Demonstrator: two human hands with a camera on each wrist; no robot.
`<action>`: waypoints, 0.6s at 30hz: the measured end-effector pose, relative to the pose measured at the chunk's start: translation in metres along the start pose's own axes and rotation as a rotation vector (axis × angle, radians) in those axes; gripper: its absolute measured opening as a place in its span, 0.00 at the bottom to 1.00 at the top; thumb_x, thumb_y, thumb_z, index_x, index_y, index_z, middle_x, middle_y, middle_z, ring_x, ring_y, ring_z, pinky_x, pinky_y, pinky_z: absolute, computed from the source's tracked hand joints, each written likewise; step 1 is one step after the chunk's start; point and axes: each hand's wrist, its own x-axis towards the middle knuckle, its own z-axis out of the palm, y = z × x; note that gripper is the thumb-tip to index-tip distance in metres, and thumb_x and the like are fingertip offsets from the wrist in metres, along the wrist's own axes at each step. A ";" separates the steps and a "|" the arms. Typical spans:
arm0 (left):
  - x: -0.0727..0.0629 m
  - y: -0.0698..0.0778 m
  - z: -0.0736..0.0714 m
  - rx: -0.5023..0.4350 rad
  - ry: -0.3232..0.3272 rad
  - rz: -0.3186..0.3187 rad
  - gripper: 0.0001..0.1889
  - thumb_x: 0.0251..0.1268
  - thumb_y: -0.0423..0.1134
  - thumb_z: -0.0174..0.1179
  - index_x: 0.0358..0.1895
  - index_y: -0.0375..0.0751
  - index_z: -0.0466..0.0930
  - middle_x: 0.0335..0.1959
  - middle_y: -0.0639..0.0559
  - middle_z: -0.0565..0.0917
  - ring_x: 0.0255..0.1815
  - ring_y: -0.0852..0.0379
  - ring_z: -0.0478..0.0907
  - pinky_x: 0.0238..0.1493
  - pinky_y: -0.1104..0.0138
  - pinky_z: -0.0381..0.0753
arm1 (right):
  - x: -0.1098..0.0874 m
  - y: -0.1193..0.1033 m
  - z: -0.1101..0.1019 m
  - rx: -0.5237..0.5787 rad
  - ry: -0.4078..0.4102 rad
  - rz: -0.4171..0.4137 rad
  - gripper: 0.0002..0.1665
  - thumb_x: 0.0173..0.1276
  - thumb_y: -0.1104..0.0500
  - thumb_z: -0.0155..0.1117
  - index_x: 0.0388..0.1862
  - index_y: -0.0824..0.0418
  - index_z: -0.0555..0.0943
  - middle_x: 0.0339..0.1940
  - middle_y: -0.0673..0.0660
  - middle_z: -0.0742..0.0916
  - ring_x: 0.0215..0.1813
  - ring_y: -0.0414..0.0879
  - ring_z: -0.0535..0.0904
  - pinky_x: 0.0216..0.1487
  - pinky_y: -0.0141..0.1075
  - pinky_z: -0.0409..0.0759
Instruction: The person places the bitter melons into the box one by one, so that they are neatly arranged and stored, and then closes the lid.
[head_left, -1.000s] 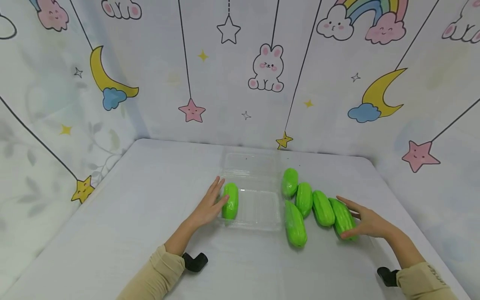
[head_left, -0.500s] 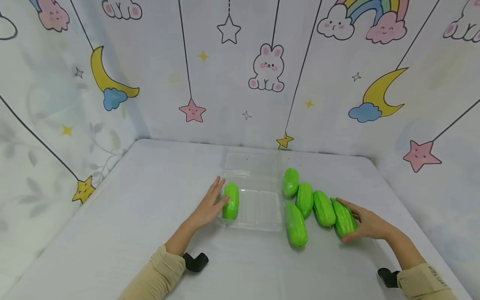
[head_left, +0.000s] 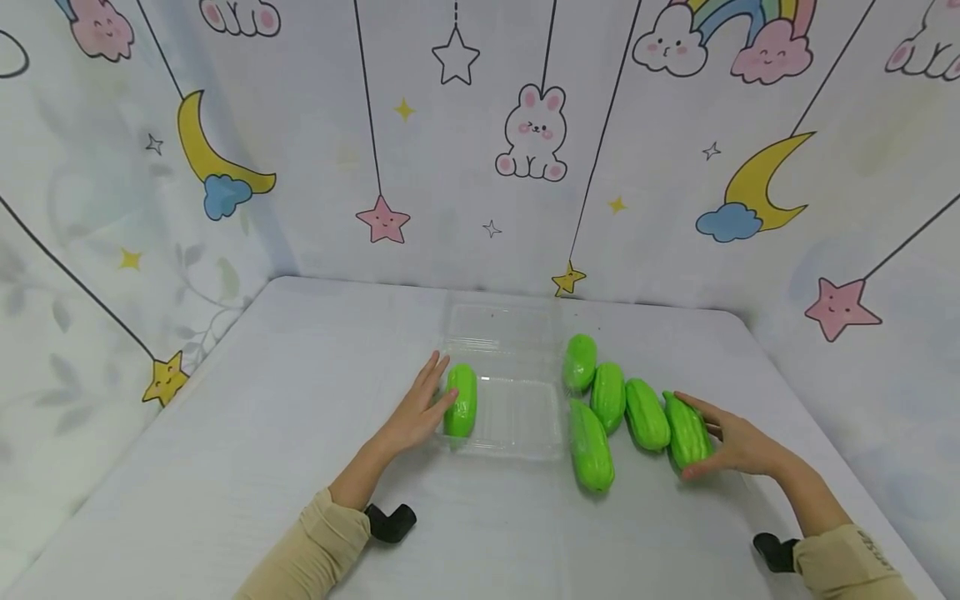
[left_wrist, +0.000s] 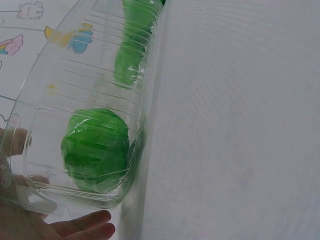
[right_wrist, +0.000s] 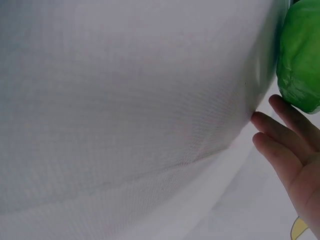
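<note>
My right hand (head_left: 738, 446) holds the rightmost bright green ribbed gourd (head_left: 686, 432), thumb at its near end and fingertips at its far end. In the right wrist view, several extended fingers show close to that gourd (right_wrist: 302, 57). My left hand (head_left: 412, 412) rests along the left side of a clear plastic box (head_left: 521, 417), straight fingers outside and thumb over the rim. One smooth green gourd (head_left: 461, 400) lies inside, against the box's left wall. Through that wall the left wrist view shows green shapes (left_wrist: 95, 150), with part of the hand behind the plastic.
Several more green gourds lie right of the box, among them a front one (head_left: 592, 447) and a back one (head_left: 580, 364). The box's open lid (head_left: 502, 325) lies flat toward the back. A white cloth covers the table (head_left: 315, 358); a patterned curtain (head_left: 450, 150) hangs behind.
The rightmost gourd has turned slightly to a more upright line between my right thumb and fingers. The left hand and the box stay where they were.
</note>
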 end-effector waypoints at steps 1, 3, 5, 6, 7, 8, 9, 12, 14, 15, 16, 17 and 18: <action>0.000 0.000 0.000 -0.002 0.001 -0.001 0.32 0.71 0.46 0.44 0.72 0.37 0.46 0.73 0.41 0.42 0.72 0.42 0.41 0.65 0.45 0.47 | 0.000 0.000 0.000 0.001 0.004 0.005 0.64 0.39 0.53 0.80 0.70 0.68 0.52 0.64 0.77 0.62 0.57 0.78 0.63 0.50 0.65 0.66; 0.000 0.000 0.000 -0.006 0.000 -0.001 0.32 0.71 0.46 0.44 0.72 0.38 0.46 0.73 0.42 0.42 0.72 0.42 0.41 0.65 0.45 0.47 | 0.000 -0.001 -0.002 0.004 0.010 0.016 0.65 0.39 0.54 0.80 0.71 0.67 0.51 0.64 0.76 0.62 0.57 0.77 0.63 0.50 0.65 0.65; 0.000 0.000 0.001 -0.007 0.000 0.000 0.32 0.71 0.46 0.44 0.72 0.38 0.46 0.73 0.41 0.42 0.72 0.42 0.41 0.65 0.45 0.47 | -0.001 -0.001 -0.004 0.005 0.019 0.026 0.65 0.40 0.54 0.79 0.71 0.66 0.51 0.65 0.76 0.62 0.57 0.77 0.62 0.50 0.65 0.65; 0.000 0.000 0.002 -0.007 0.000 0.000 0.32 0.71 0.46 0.44 0.72 0.37 0.46 0.73 0.41 0.42 0.72 0.42 0.41 0.65 0.45 0.47 | -0.001 -0.001 -0.004 0.011 0.025 0.034 0.65 0.40 0.53 0.79 0.72 0.64 0.51 0.65 0.76 0.62 0.58 0.77 0.62 0.50 0.65 0.65; 0.001 0.000 0.002 -0.005 0.000 0.000 0.32 0.71 0.46 0.44 0.72 0.37 0.46 0.73 0.41 0.42 0.71 0.42 0.41 0.65 0.45 0.47 | -0.001 -0.001 -0.005 0.015 0.032 0.038 0.64 0.41 0.54 0.79 0.72 0.64 0.50 0.65 0.76 0.61 0.58 0.77 0.62 0.50 0.64 0.65; 0.001 0.000 0.003 -0.003 -0.001 -0.001 0.32 0.71 0.46 0.44 0.72 0.37 0.46 0.73 0.41 0.42 0.71 0.42 0.41 0.65 0.44 0.47 | -0.002 -0.001 -0.006 0.018 0.038 0.044 0.64 0.41 0.53 0.79 0.72 0.63 0.50 0.65 0.76 0.61 0.57 0.77 0.62 0.50 0.64 0.66; 0.001 0.000 0.003 -0.002 -0.003 -0.002 0.32 0.71 0.46 0.44 0.72 0.37 0.46 0.73 0.41 0.42 0.71 0.42 0.41 0.65 0.44 0.47 | -0.002 -0.001 -0.007 0.018 0.045 0.043 0.64 0.41 0.53 0.79 0.72 0.63 0.50 0.65 0.76 0.61 0.57 0.77 0.63 0.50 0.63 0.67; 0.001 -0.001 0.003 0.002 -0.002 0.001 0.32 0.71 0.47 0.44 0.72 0.37 0.46 0.73 0.41 0.41 0.71 0.41 0.41 0.64 0.44 0.47 | -0.001 0.000 -0.010 0.019 0.063 0.045 0.64 0.42 0.54 0.78 0.73 0.62 0.49 0.65 0.75 0.62 0.57 0.75 0.64 0.50 0.60 0.69; 0.001 -0.001 0.003 0.005 -0.004 0.002 0.32 0.71 0.47 0.44 0.72 0.37 0.46 0.73 0.41 0.41 0.71 0.42 0.41 0.65 0.44 0.47 | -0.001 -0.002 -0.014 0.021 0.070 0.047 0.64 0.43 0.55 0.78 0.73 0.62 0.49 0.64 0.75 0.63 0.57 0.75 0.65 0.50 0.60 0.69; 0.001 -0.001 0.002 0.006 -0.004 0.001 0.32 0.71 0.47 0.44 0.72 0.37 0.46 0.73 0.41 0.41 0.71 0.42 0.41 0.65 0.45 0.47 | -0.001 -0.004 -0.015 0.021 0.071 0.045 0.64 0.43 0.55 0.78 0.73 0.62 0.48 0.64 0.76 0.63 0.57 0.75 0.65 0.51 0.60 0.69; 0.001 -0.001 0.002 0.006 -0.004 0.001 0.32 0.71 0.47 0.44 0.72 0.37 0.46 0.73 0.41 0.42 0.71 0.42 0.41 0.65 0.45 0.47 | -0.001 -0.006 -0.017 0.022 0.074 0.048 0.64 0.43 0.55 0.78 0.73 0.62 0.48 0.63 0.76 0.64 0.57 0.74 0.65 0.51 0.60 0.69; 0.002 -0.002 0.002 0.011 -0.003 0.002 0.32 0.71 0.47 0.44 0.72 0.37 0.46 0.73 0.41 0.42 0.71 0.42 0.41 0.65 0.45 0.48 | 0.000 -0.007 -0.019 0.030 0.075 0.046 0.64 0.43 0.56 0.78 0.73 0.62 0.48 0.63 0.76 0.64 0.58 0.74 0.65 0.51 0.60 0.68; 0.001 -0.002 0.002 0.013 -0.005 -0.002 0.32 0.71 0.47 0.43 0.72 0.37 0.46 0.73 0.41 0.42 0.71 0.42 0.41 0.65 0.45 0.48 | 0.001 -0.010 -0.020 0.033 0.078 0.047 0.64 0.43 0.56 0.78 0.73 0.62 0.48 0.63 0.75 0.64 0.58 0.74 0.65 0.51 0.60 0.68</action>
